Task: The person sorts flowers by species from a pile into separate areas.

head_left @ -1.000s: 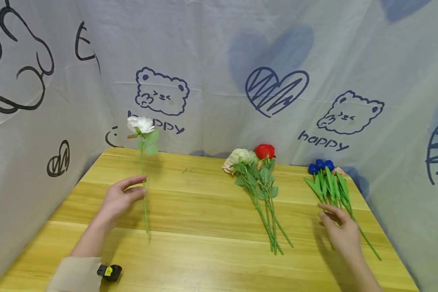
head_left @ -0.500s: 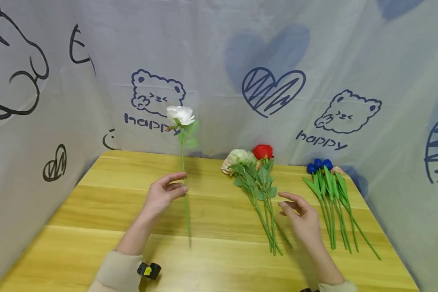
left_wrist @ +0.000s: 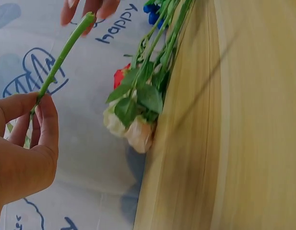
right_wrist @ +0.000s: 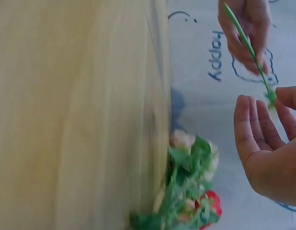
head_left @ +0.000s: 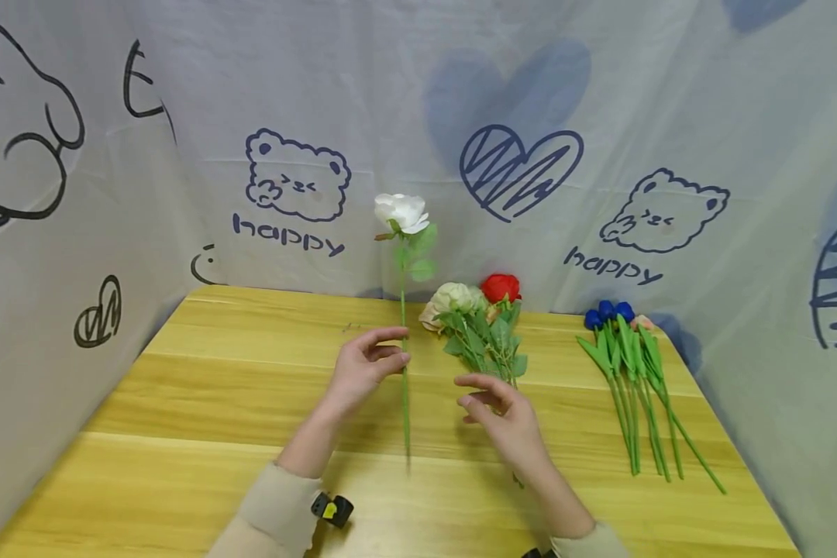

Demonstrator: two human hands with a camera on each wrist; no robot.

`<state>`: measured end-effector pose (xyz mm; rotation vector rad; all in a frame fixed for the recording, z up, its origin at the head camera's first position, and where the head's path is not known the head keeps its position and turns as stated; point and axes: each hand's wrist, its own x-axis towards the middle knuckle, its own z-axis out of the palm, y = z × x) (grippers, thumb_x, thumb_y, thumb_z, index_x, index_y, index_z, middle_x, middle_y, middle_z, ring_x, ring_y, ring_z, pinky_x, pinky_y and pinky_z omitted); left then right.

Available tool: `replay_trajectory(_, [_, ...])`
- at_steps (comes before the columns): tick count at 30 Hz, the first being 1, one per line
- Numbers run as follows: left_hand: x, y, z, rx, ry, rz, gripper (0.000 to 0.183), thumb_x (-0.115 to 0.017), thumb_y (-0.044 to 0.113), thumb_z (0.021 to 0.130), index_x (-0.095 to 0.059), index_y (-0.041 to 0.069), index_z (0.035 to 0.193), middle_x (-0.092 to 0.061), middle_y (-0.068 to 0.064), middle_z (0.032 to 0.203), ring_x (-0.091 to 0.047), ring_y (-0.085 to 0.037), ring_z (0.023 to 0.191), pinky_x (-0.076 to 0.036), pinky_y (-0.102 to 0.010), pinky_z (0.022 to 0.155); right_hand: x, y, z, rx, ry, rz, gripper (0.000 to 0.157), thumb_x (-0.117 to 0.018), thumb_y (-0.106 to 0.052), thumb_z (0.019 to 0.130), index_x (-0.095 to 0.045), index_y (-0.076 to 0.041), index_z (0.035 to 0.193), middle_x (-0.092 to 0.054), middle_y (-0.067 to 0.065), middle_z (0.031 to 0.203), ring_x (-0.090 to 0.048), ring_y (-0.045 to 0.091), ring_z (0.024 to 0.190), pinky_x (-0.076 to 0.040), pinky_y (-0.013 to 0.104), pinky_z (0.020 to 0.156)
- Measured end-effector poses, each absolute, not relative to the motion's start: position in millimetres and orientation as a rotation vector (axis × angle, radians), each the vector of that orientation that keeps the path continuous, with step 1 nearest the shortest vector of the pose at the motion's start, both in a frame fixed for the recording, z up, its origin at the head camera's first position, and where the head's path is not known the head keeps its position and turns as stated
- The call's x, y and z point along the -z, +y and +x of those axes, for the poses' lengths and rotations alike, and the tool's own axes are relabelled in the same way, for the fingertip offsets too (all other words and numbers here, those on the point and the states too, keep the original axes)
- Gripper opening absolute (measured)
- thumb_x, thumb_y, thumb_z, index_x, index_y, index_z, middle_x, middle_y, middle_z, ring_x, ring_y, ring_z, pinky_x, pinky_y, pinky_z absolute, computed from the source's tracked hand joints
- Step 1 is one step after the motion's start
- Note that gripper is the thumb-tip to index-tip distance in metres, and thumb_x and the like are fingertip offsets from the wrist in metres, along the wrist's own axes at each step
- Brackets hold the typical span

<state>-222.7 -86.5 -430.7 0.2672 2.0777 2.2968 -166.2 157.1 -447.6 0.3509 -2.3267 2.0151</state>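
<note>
My left hand (head_left: 363,370) pinches the green stem of a white artificial rose (head_left: 401,213), held upright above the table with the bloom on top. In the left wrist view the thumb and fingertips meet around the stem (left_wrist: 64,55), its cut end pointing up in that view. My right hand (head_left: 508,422) is a little to the right of the stem, apart from it. Its fingers are loosely bent and hold nothing, as the right wrist view also shows. Behind that hand lies a bunch of roses, pale (head_left: 453,298) and red (head_left: 501,287), its lower stems largely hidden.
Several blue tulips (head_left: 605,311) and a pink bloom (head_left: 643,322) lie on the right of the wooden table (head_left: 181,403), stems toward the front. A white cloth (head_left: 390,101) printed with bears and hearts hangs behind the table and along its sides.
My left hand has carried the white rose rightward from the left side to the middle. My right hand has moved left, from over the tulips to the front of the rose bunch.
</note>
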Motion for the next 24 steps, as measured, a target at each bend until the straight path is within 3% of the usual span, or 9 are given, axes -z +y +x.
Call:
replay_trajectory(7, [432.2,-67.5,-225.8,-2.317,2.052,0.274,0.038,-0.071,-0.006,0.094,-0.067,-0.002,0.131,-0.065,-0.015,0.130,-0.068,-0.014,0.099,-0.059,-0.030,0.085,450.3,137.4,-166.6,-2.090,-2.378,0.447,0.029,-0.071,-0.005,0.098,-0.071,-0.003,0.127,-0.067,0.016,0.131,-0.070,0.020,0.102,-0.061,0.053,0.083])
replay_trajectory(16, [433.1,-51.9,-227.3,-2.317,2.034,0.310,0.037,-0.072,-0.004,0.094,-0.067,0.000,0.131,-0.063,-0.015,0.136,-0.068,-0.017,0.102,-0.059,-0.034,0.089,451.4,137.2,-165.7,-2.169,-2.427,0.371,0.034,-0.071,-0.003,0.096,-0.068,-0.002,0.130,-0.066,0.019,0.131,-0.073,0.026,0.083,-0.063,0.036,0.073])
replay_trajectory(24, [439.2,-40.7,-226.2,-2.317,2.036,0.271,0.035,-0.072,-0.004,0.094,-0.069,0.000,0.128,-0.062,-0.013,0.139,-0.068,-0.020,0.106,-0.059,-0.033,0.089,454.7,140.2,-164.7,-2.210,-2.423,0.308,0.036,-0.068,0.003,0.095,-0.066,0.004,0.131,-0.064,0.020,0.132,-0.073,0.023,0.093,-0.064,0.035,0.074])
